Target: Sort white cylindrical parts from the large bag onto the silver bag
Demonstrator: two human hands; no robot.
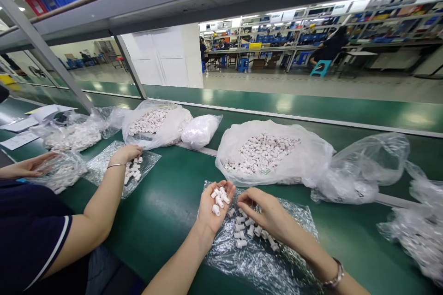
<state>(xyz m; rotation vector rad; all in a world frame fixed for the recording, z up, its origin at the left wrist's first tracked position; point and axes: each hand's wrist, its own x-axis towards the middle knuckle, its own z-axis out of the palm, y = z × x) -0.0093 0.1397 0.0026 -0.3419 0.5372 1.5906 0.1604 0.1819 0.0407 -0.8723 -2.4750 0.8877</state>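
Note:
My left hand [212,212] is cupped palm up around several small white plastic fittings [220,197], short tubes with a wider collar. Just right of it, my right hand [261,209] is curled with thumb and fingertips drawn together; whatever is between them, if anything, cannot be made out. Beneath both hands lies a clear plastic bag [263,267], flat on the green bench. More of the loose white fittings [239,234] are scattered on that bag, partly covered by my right hand.
Behind my hands sits a large open bag of small white parts [266,152]. Filled clear bags [360,170] stand to the right. At left, a co-worker's hand [129,153] reaches over fittings on another plastic sheet. A metal shelf [155,4] crosses overhead.

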